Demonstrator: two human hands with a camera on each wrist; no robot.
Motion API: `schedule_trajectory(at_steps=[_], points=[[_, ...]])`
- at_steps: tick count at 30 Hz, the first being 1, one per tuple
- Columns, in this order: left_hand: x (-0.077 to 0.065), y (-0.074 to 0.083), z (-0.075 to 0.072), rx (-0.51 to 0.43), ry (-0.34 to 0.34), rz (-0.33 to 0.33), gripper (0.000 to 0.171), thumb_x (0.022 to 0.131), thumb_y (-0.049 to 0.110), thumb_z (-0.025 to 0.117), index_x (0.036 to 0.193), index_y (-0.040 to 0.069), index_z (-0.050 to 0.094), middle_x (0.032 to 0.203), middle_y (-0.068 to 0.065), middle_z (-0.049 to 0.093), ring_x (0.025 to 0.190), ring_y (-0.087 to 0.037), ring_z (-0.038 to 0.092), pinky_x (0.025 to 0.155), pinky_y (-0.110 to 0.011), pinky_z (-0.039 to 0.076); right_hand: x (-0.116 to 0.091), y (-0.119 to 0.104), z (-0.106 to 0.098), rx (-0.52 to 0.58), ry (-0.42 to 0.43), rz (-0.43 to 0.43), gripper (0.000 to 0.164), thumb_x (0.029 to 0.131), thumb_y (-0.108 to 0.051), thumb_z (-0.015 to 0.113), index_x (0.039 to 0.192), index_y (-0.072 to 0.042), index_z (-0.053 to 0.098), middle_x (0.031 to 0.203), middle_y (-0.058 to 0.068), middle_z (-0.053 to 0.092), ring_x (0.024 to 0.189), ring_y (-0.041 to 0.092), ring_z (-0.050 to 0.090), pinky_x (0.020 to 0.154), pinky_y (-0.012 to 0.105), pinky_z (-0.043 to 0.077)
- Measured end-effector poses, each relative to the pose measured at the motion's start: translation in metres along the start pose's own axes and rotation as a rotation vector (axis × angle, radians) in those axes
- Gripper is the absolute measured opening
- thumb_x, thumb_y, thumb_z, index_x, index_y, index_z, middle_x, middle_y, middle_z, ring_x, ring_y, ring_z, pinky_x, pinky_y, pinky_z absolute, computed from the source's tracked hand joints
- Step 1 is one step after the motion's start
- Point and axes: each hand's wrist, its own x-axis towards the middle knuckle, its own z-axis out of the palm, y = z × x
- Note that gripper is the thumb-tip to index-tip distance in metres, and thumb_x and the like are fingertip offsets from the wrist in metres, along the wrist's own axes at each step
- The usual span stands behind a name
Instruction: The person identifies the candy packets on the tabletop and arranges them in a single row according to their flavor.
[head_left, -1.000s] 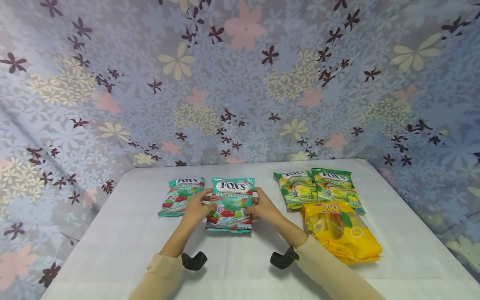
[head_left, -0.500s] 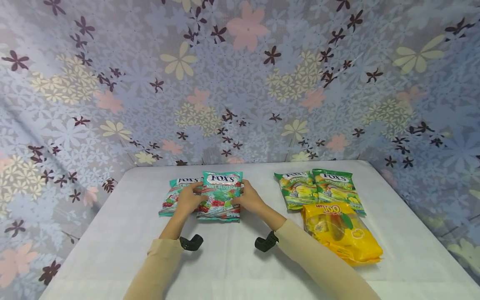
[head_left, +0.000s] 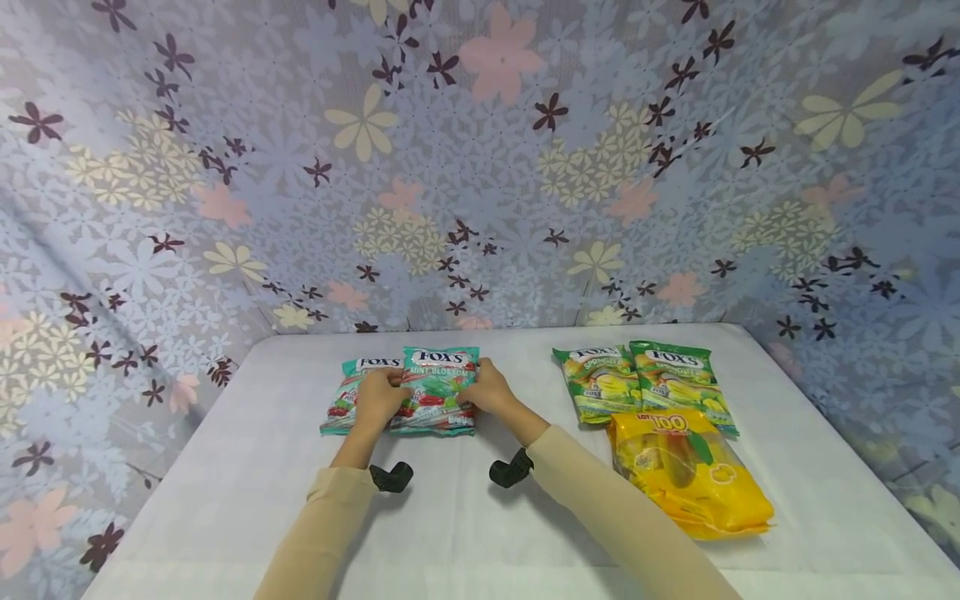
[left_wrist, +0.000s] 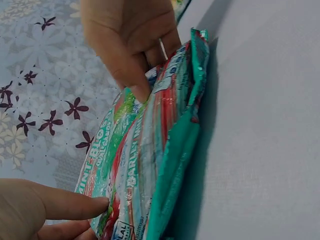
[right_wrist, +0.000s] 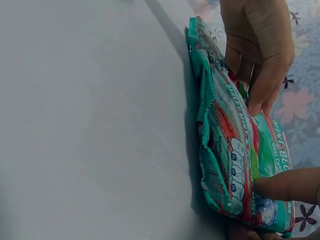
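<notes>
A teal-and-red Fox's Mint Blossom candy bag lies face up at the table's left middle, held from both sides. My left hand grips its left edge, thumb on the front and fingers tucked behind. On the opposite edge my right hand pinches it the same way, its thumb pressed on the printed face. Close on the left, another Mint Blossom bag lies partly covered by my left hand. The wrist views show the held bag's lower seam right at the white cloth.
Two green Fox's bags, one on the left and one on the right, lie side by side at the back right. In front of them is a yellow Lot 100 bag, beside my right sleeve. Flowered fabric rises behind the white-covered table.
Both hands have moved the held candy bag left and away from me, up beside the other Mint Blossom bag, and lowered it toward the cloth. The green and yellow bags have stayed put.
</notes>
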Motion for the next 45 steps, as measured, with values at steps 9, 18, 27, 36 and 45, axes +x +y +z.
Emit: schedule_trajectory(at_steps=[9,18,27,36,45], points=[[0.001,0.0,0.003,0.084,0.032,0.006,0.04,0.084,0.007,0.072,0.121,-0.005,0.064,0.109,-0.021,0.067,0.097,-0.033,0.064,0.078,-0.044,0.053,0.005,-0.001,0.002,-0.059,0.016,0.011,0.082,0.073,-0.008,0.077,0.141,0.007,0.035,0.132,0.025,0.052,0.118,0.036,0.051,0.098,0.045,0.043],[-0.004,0.002,0.007,0.092,0.006,0.081,0.041,0.09,0.005,0.064,0.127,-0.011,0.056,0.124,-0.027,0.058,0.115,-0.038,0.055,0.089,-0.049,0.047,0.003,-0.002,0.001,-0.069,0.014,0.013,0.079,0.074,-0.01,0.076,0.14,0.007,0.037,0.131,0.025,0.052,0.118,0.037,0.051,0.099,0.046,0.042],[-0.005,0.008,0.015,0.254,0.019,0.037,0.039,0.091,0.009,0.061,0.128,-0.006,0.059,0.122,-0.027,0.058,0.112,-0.04,0.055,0.076,-0.05,0.052,-0.001,0.002,-0.001,-0.067,0.026,0.014,0.076,0.075,-0.013,0.077,0.138,0.008,0.041,0.116,0.021,0.059,0.106,0.033,0.056,0.091,0.045,0.047],[-0.006,0.009,0.016,0.268,0.029,0.014,0.041,0.091,0.009,0.06,0.129,-0.005,0.059,0.124,-0.026,0.058,0.113,-0.041,0.055,0.076,-0.052,0.051,-0.002,0.005,-0.001,-0.056,0.011,-0.01,0.075,0.076,-0.013,0.076,0.139,0.01,0.04,0.117,0.022,0.059,0.107,0.033,0.056,0.09,0.044,0.048],[-0.012,0.007,0.01,0.225,0.047,0.081,0.04,0.09,0.007,0.06,0.127,-0.009,0.058,0.124,-0.028,0.058,0.083,-0.032,0.06,0.07,-0.045,0.048,-0.01,0.004,-0.006,0.052,-0.03,-0.002,0.073,0.081,-0.011,0.074,0.141,0.007,0.038,0.122,0.024,0.055,0.107,0.035,0.056,0.083,0.044,0.05]])
